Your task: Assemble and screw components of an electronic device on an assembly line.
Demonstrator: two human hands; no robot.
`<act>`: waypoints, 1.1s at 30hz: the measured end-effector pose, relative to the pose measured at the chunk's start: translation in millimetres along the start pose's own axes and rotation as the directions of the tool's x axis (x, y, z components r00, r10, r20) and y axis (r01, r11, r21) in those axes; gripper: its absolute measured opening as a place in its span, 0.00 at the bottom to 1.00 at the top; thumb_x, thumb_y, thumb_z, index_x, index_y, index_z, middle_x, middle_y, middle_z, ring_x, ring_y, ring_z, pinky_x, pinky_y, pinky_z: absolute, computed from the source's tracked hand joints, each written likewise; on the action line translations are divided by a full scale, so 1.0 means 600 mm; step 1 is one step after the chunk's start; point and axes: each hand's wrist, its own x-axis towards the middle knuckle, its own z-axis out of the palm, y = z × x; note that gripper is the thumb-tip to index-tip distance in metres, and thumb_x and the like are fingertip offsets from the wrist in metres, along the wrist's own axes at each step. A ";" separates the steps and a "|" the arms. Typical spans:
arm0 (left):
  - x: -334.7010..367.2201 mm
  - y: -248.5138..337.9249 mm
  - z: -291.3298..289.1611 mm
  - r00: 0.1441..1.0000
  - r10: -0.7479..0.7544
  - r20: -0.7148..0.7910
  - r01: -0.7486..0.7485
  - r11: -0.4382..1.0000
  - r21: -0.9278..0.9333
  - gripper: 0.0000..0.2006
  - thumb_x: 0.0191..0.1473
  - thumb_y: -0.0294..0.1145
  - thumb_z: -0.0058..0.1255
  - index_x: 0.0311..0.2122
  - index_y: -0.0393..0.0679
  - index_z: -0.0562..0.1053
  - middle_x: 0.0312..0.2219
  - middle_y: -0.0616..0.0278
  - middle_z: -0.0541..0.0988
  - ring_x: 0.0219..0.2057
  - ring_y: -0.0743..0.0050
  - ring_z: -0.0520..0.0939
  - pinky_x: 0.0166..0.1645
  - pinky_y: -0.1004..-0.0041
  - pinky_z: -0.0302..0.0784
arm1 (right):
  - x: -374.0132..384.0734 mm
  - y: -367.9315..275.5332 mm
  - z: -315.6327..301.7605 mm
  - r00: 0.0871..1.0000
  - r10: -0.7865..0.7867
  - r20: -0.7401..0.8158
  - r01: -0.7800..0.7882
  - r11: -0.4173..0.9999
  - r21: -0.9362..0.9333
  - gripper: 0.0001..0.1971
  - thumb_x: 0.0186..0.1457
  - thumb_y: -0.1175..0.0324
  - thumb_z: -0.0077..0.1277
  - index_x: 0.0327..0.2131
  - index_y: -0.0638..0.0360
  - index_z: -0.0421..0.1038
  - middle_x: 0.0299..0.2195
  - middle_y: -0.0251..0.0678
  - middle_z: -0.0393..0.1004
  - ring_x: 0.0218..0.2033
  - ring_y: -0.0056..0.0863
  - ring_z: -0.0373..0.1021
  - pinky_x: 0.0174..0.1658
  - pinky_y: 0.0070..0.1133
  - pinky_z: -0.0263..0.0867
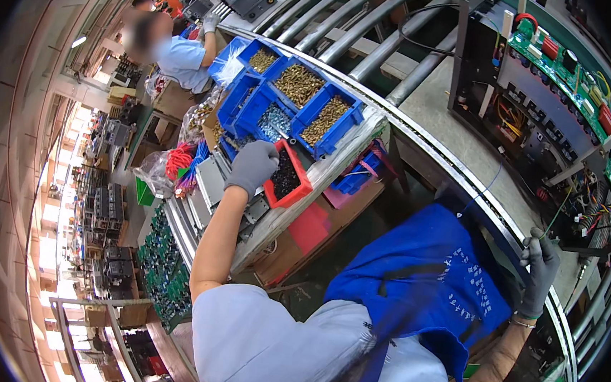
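My left hand (253,167), in a grey glove, is closed at the left edge of a red tray (301,191) of small black screws (286,175). What its curled fingers hold, if anything, is hidden. Just beyond it stand blue bins (332,144) with brass-coloured and silvery fasteners. On the right, my right hand (540,267), gloved in grey too, has its fingers pinched on a thin green wire (559,209). That wire runs up to an open electrical unit (550,142) with a dark housing, green circuit boards and bundled cables.
A roller conveyor (375,35) with a metal rail curves across the top and down the right side. Green circuit boards (163,262) lie heaped at the left, near red cable bundles (179,158). A co-worker (185,59) in light blue sits at the upper left.
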 end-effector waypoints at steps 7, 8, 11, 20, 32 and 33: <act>-0.044 -0.041 0.012 1.000 -0.015 0.013 0.016 0.997 -0.078 0.09 0.43 0.32 0.52 0.31 0.42 0.79 0.30 0.51 0.80 0.35 0.53 0.80 0.43 0.62 0.74 | -0.002 0.018 -0.025 0.993 -0.096 -0.073 0.098 0.995 0.024 0.18 0.60 0.62 0.48 0.49 0.66 0.69 0.40 0.37 0.75 0.38 0.20 0.72 0.42 0.17 0.70; -0.045 -0.039 0.006 1.000 -0.017 -0.017 0.015 0.996 -0.087 0.10 0.43 0.32 0.52 0.32 0.42 0.79 0.30 0.52 0.80 0.35 0.54 0.80 0.43 0.63 0.74 | -0.004 0.012 -0.021 0.990 -0.107 -0.097 0.112 0.992 0.054 0.19 0.61 0.62 0.48 0.49 0.66 0.69 0.41 0.37 0.75 0.38 0.20 0.72 0.42 0.17 0.69; -0.036 -0.029 -0.004 0.997 -0.020 -0.069 0.012 0.993 -0.119 0.10 0.44 0.32 0.52 0.34 0.43 0.79 0.30 0.54 0.81 0.34 0.55 0.81 0.42 0.64 0.75 | -0.001 0.015 -0.021 0.978 -0.166 -0.127 0.173 0.984 0.046 0.19 0.61 0.62 0.48 0.49 0.67 0.69 0.41 0.38 0.75 0.37 0.21 0.73 0.40 0.16 0.70; 0.073 0.089 0.023 0.873 0.470 -0.130 -0.478 0.878 -0.039 0.16 0.46 0.29 0.52 0.44 0.47 0.74 0.38 0.57 0.77 0.36 0.53 0.80 0.42 0.61 0.75 | 0.008 -0.018 0.023 0.995 -0.097 -0.014 0.097 0.995 -0.005 0.17 0.60 0.63 0.49 0.46 0.67 0.71 0.31 0.35 0.74 0.24 0.13 0.68 0.27 0.12 0.65; 0.157 0.079 0.050 0.871 0.488 0.044 -0.485 0.872 -0.070 0.09 0.49 0.35 0.50 0.30 0.40 0.70 0.26 0.48 0.76 0.31 0.45 0.77 0.34 0.57 0.71 | 0.003 -0.015 0.008 0.989 -0.007 -0.148 0.024 0.994 0.108 0.15 0.58 0.64 0.48 0.43 0.66 0.72 0.30 0.35 0.75 0.28 0.19 0.71 0.34 0.17 0.69; 0.148 0.082 0.036 0.893 0.446 0.056 -0.448 0.894 0.018 0.09 0.51 0.36 0.47 0.31 0.40 0.70 0.26 0.48 0.75 0.30 0.46 0.77 0.34 0.58 0.70 | 0.003 -0.022 0.010 0.986 0.019 -0.163 0.006 0.989 0.148 0.14 0.59 0.64 0.48 0.41 0.66 0.72 0.28 0.35 0.75 0.26 0.18 0.71 0.32 0.15 0.68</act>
